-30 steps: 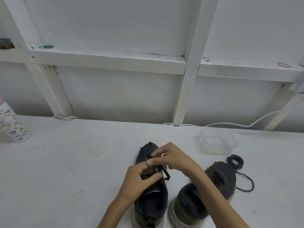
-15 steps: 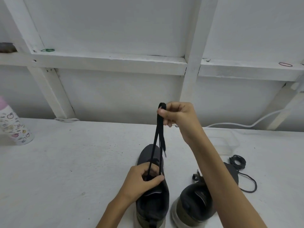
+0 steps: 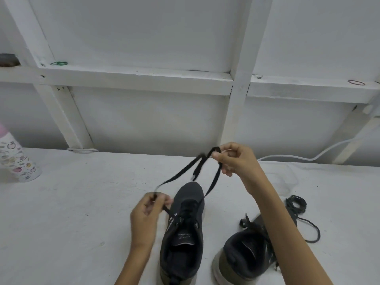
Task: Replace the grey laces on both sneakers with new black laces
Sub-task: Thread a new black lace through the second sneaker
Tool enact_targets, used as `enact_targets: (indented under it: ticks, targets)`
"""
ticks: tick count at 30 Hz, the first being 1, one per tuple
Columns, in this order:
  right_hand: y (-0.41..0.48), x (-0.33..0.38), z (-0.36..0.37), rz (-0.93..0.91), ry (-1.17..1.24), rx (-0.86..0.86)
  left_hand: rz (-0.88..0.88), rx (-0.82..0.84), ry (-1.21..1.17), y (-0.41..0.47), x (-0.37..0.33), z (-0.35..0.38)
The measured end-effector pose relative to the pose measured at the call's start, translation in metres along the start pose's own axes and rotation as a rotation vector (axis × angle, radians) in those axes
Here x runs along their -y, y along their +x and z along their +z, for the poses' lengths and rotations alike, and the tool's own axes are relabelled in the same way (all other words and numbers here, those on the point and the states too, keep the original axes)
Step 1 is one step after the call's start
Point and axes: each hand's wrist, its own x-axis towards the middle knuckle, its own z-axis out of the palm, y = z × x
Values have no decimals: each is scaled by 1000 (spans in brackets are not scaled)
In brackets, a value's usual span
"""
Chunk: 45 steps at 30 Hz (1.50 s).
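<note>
white-painted tabletop (image 3: 72,212) is carrying both sneakers, toes pointing away from you. your right hand (image 3: 236,159) is pinching the black lace (image 3: 213,181) raised above the left sneaker (image 3: 185,233); your left hand (image 3: 149,209) is pinching its other run beside the eyelets, likely evening the slack. the right sneaker (image 3: 244,262) is sitting just beside, a coiled lace (image 3: 296,204) and clear container (image 3: 292,173) lying beyond your right forearm.

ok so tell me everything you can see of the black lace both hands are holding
The black lace is flat, woven-looking and blurred. It is threaded through the eyelets of the dark sneaker. One strand climbs from the shoe to the right hand, which pinches a fold. From there it slopes down to the left hand, which pinches it beside the shoe.
</note>
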Motion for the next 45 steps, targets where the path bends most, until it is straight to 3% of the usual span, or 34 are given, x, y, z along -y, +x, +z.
enact_targets:
  ticks: [2,4,7,9,12,14,16,20,26,37,45]
  targets:
    - [-1,-19,-17,58,-159,-107,33,-148,48,9,6,-18]
    - [-2,-39,-32,137,-447,-143,30,-169,222,17,17,-39]
    - [-11,-63,-45,298,-1119,21,44,-65,570,21,32,-62]
    - [-18,-71,-40,300,-1294,110,121,20,747,18,36,-63]
    - [-22,-71,-16,167,-975,213,284,173,674,17,27,-47]
    - [-25,-68,5,172,-755,340,297,306,575,18,19,-30]
    - [-28,-71,25,176,-727,383,212,415,544,22,13,-13]
    - [-33,-82,41,133,-825,267,100,485,662,32,15,0]
    - [-33,-88,45,35,-903,249,-11,472,652,35,23,2]
    - [-31,-91,45,-126,-964,277,77,431,646,26,37,11]
    - [-38,-98,41,14,-709,263,-115,289,226,12,42,13]
